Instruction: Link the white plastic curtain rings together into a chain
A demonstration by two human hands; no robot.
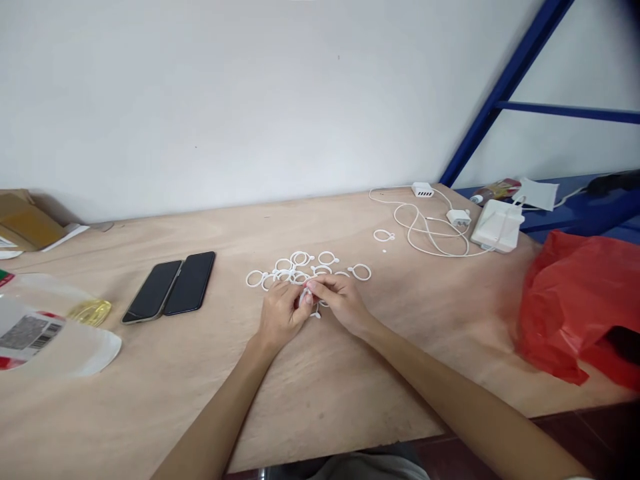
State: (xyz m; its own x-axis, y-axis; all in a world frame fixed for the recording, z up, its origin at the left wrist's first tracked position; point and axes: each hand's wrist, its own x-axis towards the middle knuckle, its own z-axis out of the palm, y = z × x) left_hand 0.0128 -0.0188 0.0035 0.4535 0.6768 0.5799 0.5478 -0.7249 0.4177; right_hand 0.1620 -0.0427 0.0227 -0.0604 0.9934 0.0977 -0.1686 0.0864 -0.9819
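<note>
My left hand [281,313] and my right hand [346,305] meet over the near side of a loose pile of white curtain rings [292,271], each ring with a small eyelet tab. Fingers and thumbs of both hands are pinched together around a white curtain ring [309,291], mostly hidden by the fingertips. A touch of red shows at the fingertips; I cannot tell what it is. Right of the pile lies a ring [351,269] with its tab pointing left. Another single ring [393,236] sits farther back, with a tiny white piece [384,251] near it.
Two dark phones [190,283] lie side by side at left, near a clear plastic container [90,343] and a yellow coil [95,311]. A cardboard box [30,217] stands back left. White chargers [423,190] with cables, a white device [497,227] and a red plastic bag [565,300] are at right.
</note>
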